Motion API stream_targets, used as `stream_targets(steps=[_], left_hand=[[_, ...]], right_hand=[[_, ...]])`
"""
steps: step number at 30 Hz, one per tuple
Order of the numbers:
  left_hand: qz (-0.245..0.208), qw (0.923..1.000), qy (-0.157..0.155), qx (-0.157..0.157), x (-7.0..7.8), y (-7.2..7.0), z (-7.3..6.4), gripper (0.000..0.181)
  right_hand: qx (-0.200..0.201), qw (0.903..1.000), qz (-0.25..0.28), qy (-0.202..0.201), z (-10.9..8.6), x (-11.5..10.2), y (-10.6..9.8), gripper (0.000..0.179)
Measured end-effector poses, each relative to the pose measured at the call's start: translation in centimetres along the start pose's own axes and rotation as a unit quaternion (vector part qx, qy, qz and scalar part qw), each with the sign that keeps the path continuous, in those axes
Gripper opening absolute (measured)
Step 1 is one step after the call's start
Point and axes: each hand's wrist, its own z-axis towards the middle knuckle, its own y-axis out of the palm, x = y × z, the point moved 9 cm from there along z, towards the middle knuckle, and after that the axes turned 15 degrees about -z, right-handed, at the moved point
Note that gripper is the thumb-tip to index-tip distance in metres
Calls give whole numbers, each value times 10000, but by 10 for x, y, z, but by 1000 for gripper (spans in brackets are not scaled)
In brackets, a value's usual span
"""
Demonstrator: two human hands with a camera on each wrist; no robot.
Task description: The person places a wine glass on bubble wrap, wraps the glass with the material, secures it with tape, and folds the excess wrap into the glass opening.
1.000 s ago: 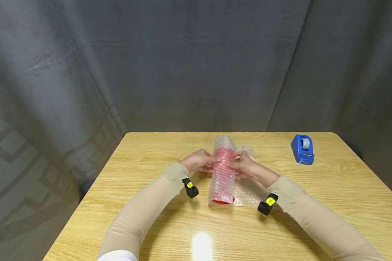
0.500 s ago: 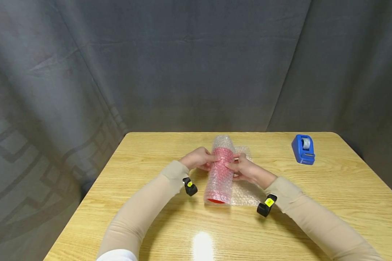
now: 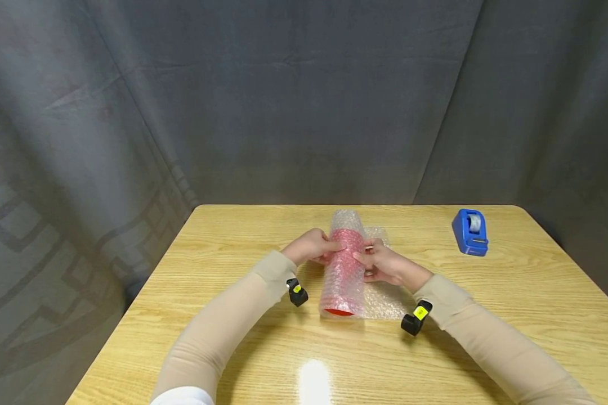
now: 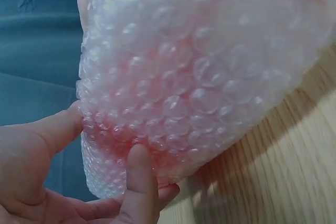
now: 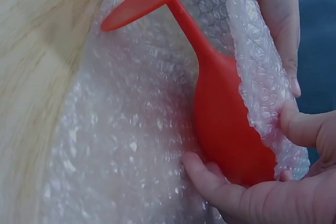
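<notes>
Hand, left (image 3: 309, 246): clamped on wrap (image 3: 343, 284), thumb over the top, fingers down the left flank.
Hand, right (image 3: 389, 264): clamped on the same wrap from the right, thumb on the outer layer, one finger close by the bowl of the goblet (image 5: 223, 114).
Cameras (image 3: 299, 296): black with yellow, one at each wrist.
Goblet, red: lying inside the rolled wrap, foot at the open near end; one side uncovered in the right wrist view.
Wrap, loose part: spread to the right of the roll, on table (image 3: 517, 281).
Change: near end of the wrap slightly further right than half a second ago; both grips much the same. Meaning, by judgement: minor straightening, little or no wrap taken up, roll unfastened and dependent on both hands.
Dispenser (image 3: 470, 232): blue, with tape, far right, untouched.
Curtain (image 3: 309, 107): grey, behind table.
</notes>
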Motion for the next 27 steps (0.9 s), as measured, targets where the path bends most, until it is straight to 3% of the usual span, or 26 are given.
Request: stream_targets(steps=[11,20,27], left_hand=[[-12,10000,59,-39,6,6,-2,27],[-779,9968,-155,-41,-2,3,-1,30],[-580,9976,-366,-71,-9,2,2,27]], right_hand=[[-156,9993,303,137,-1,9,-5,58],[-175,9992,337,152,-2,10,-5,59],[-204,9990,354,161,-2,8,-5,60]])
